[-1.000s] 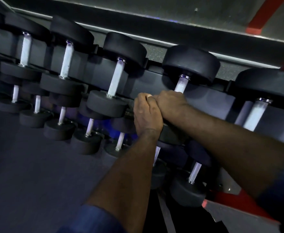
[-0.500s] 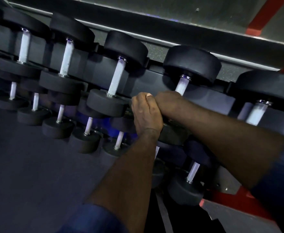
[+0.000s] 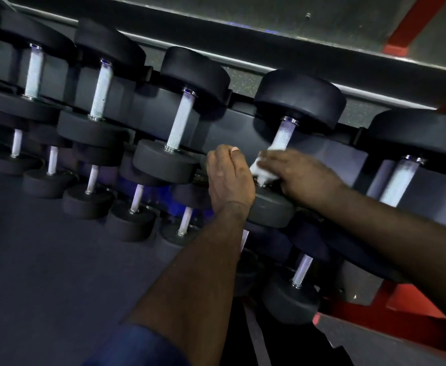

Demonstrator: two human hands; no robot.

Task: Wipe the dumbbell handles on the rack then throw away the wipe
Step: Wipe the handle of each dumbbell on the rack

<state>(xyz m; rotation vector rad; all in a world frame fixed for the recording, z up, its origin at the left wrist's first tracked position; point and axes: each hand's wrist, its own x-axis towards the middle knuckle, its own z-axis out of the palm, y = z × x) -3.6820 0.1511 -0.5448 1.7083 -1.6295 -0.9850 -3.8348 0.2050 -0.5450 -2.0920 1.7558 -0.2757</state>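
In the head view, the right hand (image 3: 303,178) clasps the white wipe (image 3: 263,171) round the lower end of a dumbbell handle (image 3: 282,137) on the top row of the rack (image 3: 232,133), just above that dumbbell's near head (image 3: 269,208). The hand is blurred, but the wipe shows bunched under its fingers. The left hand (image 3: 230,178) sits just beside it with fingers curled; I cannot tell what, if anything, they hold, since the back of the hand hides them. The upper stretch of the handle is bare. The likeliest slip, as I judge it, is the bunched wipe sliding out of the clasp on the knurled metal and dropping behind the heads. A hard stroke could also rock the dumbbell in its cradle or catch a finger against the collar. The next dumbbell (image 3: 179,120) to the left looks untouched.
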